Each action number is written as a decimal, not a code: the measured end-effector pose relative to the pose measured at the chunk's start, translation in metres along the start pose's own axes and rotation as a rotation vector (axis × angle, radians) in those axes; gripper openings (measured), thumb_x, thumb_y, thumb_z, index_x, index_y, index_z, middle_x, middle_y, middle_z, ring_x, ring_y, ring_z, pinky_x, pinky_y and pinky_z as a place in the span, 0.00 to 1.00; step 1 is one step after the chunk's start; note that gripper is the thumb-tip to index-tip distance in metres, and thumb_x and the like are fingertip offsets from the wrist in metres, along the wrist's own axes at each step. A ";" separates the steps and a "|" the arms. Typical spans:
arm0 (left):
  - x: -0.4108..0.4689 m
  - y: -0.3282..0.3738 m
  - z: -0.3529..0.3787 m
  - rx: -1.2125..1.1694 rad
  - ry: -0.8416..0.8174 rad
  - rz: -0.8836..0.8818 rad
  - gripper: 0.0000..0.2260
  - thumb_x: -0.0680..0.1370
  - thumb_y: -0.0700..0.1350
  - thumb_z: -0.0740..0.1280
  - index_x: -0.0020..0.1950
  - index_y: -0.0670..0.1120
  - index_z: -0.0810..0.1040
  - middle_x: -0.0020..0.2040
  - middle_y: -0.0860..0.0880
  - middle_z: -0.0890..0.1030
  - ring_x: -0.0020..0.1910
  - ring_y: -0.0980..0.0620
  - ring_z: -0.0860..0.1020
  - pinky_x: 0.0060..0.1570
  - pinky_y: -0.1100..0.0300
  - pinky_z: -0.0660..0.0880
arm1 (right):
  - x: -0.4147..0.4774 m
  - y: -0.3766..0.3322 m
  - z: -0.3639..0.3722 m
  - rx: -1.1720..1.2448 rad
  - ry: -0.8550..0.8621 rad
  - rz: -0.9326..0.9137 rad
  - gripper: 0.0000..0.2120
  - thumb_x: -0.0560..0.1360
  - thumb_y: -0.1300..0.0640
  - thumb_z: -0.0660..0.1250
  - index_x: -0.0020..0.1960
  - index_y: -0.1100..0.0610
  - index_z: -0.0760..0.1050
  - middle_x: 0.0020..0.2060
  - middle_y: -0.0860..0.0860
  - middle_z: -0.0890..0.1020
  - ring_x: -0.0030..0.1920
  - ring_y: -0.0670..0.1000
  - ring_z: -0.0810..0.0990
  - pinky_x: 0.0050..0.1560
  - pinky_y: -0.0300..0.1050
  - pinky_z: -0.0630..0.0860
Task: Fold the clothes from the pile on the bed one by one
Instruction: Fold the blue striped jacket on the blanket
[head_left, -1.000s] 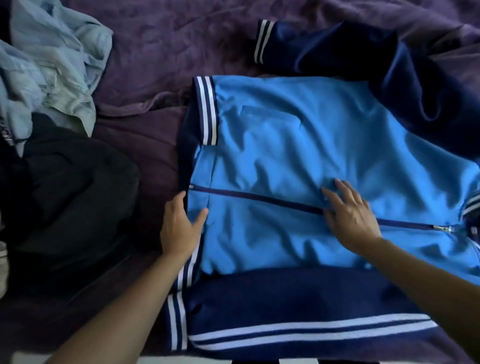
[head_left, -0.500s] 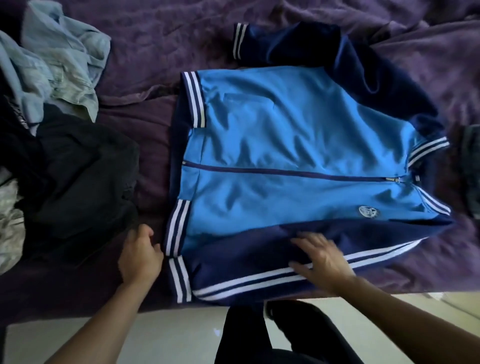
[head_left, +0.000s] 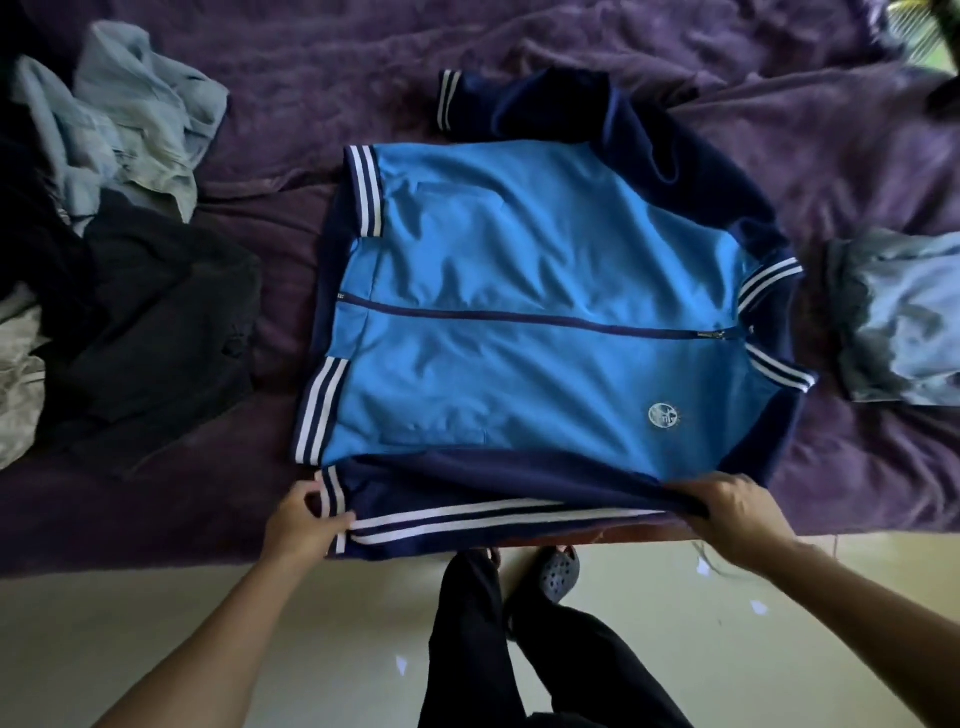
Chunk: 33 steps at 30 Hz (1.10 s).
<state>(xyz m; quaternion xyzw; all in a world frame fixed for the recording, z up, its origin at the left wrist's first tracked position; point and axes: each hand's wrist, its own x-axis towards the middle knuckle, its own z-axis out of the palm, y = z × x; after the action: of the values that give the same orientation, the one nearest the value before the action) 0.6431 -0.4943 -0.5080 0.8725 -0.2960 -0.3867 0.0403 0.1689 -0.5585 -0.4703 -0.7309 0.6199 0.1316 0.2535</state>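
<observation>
I have my left hand (head_left: 304, 519) pinching the jacket's (head_left: 519, 312) near sleeve (head_left: 493, 499) cuff, right hand (head_left: 737, 512) fingers clamped near its shoulder.

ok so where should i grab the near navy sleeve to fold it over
Take the near sleeve at both ends, from the near side: its striped cuff with the left hand, its shoulder end with the right hand. It lies long and flat along the jacket, so end grips should keep it straight.

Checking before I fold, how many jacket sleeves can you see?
2. The far sleeve lies bent beyond the jacket body; the near sleeve runs along the bed edge, gripped by left hand and right hand.
</observation>
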 end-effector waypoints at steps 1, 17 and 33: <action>-0.001 0.003 -0.003 -0.037 0.019 -0.010 0.18 0.67 0.38 0.76 0.56 0.42 0.78 0.51 0.41 0.80 0.51 0.39 0.79 0.50 0.51 0.74 | -0.004 0.002 -0.003 0.019 0.000 -0.001 0.16 0.65 0.59 0.77 0.51 0.49 0.84 0.41 0.50 0.85 0.43 0.58 0.83 0.39 0.47 0.75; 0.053 0.070 -0.036 -0.018 0.123 0.009 0.31 0.69 0.47 0.77 0.67 0.40 0.71 0.64 0.39 0.76 0.60 0.40 0.76 0.58 0.52 0.71 | 0.091 -0.053 -0.040 0.018 0.185 -0.011 0.25 0.70 0.50 0.71 0.66 0.53 0.74 0.61 0.56 0.74 0.62 0.60 0.71 0.57 0.56 0.71; 0.072 0.052 0.000 -0.153 0.196 -0.053 0.09 0.71 0.43 0.72 0.35 0.43 0.75 0.37 0.41 0.81 0.38 0.41 0.78 0.33 0.57 0.70 | 0.119 -0.103 0.021 -0.090 0.169 -0.091 0.17 0.71 0.47 0.70 0.58 0.50 0.79 0.63 0.50 0.74 0.64 0.57 0.69 0.56 0.53 0.68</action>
<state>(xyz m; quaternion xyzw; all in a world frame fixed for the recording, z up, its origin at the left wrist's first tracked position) 0.6557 -0.5763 -0.5388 0.9080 -0.2371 -0.3221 0.1251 0.2954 -0.6366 -0.5265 -0.7773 0.5988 0.0856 0.1732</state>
